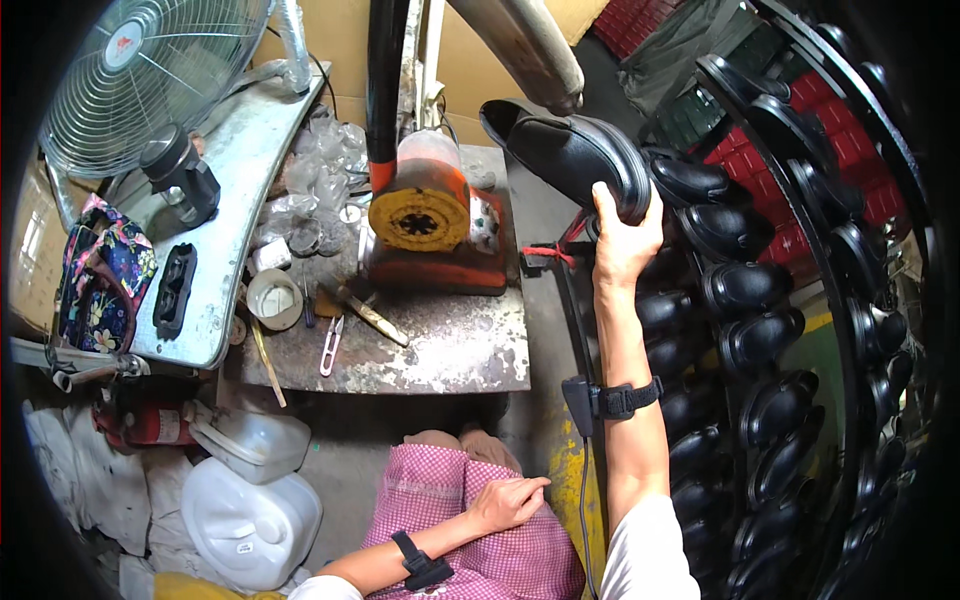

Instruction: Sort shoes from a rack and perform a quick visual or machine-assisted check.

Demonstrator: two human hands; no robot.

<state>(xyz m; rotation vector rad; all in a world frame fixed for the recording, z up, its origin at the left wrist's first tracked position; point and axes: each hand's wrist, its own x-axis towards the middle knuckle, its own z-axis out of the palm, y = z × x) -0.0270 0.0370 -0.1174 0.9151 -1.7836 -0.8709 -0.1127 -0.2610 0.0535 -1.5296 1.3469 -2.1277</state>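
Observation:
A black leather shoe (580,160) is in my right hand (627,235), raised at the right, beside the rack of shoes. The thumb and fingers close round one end of the shoe; the fingers behind it are partly hidden. My left hand (508,503) lies on my lap, over a pink checked cloth (430,490), with its fingers loosely stretched and nothing in them. To the left of the shoe, on the worn metal bench (460,345), stands a grinding machine with a round yellow-brown wheel (420,213) and an orange-red base.
A rack of black shoes (745,290) fills the right side. The bench carries a cup (275,302), thread snips (331,345), a wooden-handled tool (372,315) and crumpled plastic (325,165). A grey pipe (530,50) hangs above. At left are a fan (150,70) and white jug (250,520).

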